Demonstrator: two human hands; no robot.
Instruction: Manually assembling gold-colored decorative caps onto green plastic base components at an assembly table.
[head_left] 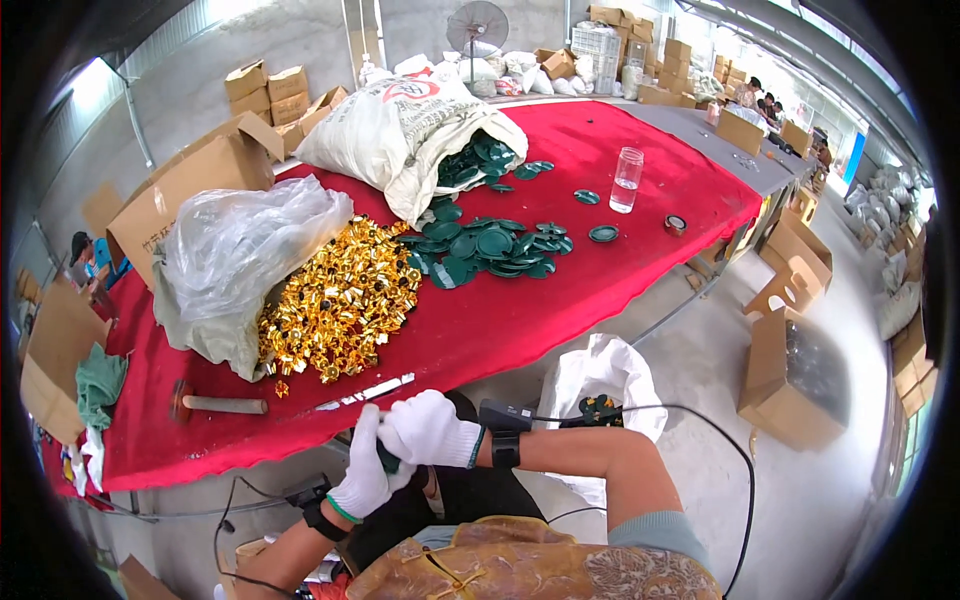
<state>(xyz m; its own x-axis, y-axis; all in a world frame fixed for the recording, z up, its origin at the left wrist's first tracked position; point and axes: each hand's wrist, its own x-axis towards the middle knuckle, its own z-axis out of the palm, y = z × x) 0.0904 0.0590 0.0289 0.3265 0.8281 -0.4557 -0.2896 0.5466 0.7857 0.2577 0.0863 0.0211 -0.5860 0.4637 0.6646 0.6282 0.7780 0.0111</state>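
Lower centre — left hand (362,478) clamped on green disc (388,459), visible sliver slanting down-right; right hand (428,430) alongside — its grip can't be told.

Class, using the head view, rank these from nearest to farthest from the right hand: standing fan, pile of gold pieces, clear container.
From the right hand:
1. Pile of gold pieces: ahead-left, on the red cloth.
2. Clear container: farther ahead, to the right.
3. Standing fan: in the background, beyond the red cloth.
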